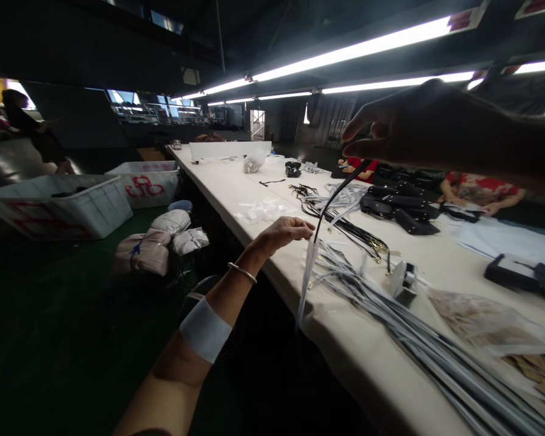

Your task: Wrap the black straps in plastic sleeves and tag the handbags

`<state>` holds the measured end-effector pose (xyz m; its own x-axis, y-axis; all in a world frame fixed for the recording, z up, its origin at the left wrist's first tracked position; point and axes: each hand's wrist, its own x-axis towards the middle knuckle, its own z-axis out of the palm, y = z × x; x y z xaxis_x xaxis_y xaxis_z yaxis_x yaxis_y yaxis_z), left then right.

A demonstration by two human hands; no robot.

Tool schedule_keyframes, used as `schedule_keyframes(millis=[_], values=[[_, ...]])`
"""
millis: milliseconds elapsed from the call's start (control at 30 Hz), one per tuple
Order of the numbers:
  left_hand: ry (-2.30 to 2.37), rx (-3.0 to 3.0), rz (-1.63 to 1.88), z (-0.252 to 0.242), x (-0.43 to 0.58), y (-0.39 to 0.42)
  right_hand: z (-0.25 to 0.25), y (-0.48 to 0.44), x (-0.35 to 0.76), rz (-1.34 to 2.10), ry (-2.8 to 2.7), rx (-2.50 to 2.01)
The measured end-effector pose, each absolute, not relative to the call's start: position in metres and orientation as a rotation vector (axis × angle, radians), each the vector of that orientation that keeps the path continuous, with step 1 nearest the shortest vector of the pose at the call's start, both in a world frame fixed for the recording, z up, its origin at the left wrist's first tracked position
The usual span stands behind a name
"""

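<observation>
My right hand (390,130) is raised high and close to the camera, fingers pinched on the top end of a black strap (333,200) that hangs down from it. My left hand (286,233) is lower, at the table's near edge, its fingers closed on the top of a long clear plastic sleeve (305,281) where the strap's lower end enters. The sleeve dangles past the table edge. A bangle and a white band are on my left arm. Beside my left hand lies a pile of sleeved straps (390,303).
A long white table (236,188) runs away from me with loose black straps (345,227), black bags (399,209), a tape dispenser (404,280) and plastic bags. People in red sit across it at the right. White crates (72,206) and bundles (154,242) lie on the floor at left.
</observation>
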<state>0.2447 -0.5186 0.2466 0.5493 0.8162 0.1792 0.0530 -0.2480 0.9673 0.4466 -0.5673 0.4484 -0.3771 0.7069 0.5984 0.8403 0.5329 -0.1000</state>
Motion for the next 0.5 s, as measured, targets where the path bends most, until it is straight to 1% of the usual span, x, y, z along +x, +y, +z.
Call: schedule_keyframes(millis=[67,200,333,500], values=[[0.693,1.646,0.859,0.245,0.248,-0.517,0.445,-0.567,0.449,-0.417,-2.229,-1.251],[0.628,1.642,0.871,0.252,0.259,-0.516,0.423,-0.578,0.433,-0.801,-2.435,-1.248],[0.607,1.641,0.873,0.263,0.267,-0.512,0.409,-0.582,0.419,-0.865,-2.505,-1.244],[0.572,1.546,1.027,0.277,0.276,-0.507,0.396,-0.582,0.415,-0.807,-2.534,-1.406]])
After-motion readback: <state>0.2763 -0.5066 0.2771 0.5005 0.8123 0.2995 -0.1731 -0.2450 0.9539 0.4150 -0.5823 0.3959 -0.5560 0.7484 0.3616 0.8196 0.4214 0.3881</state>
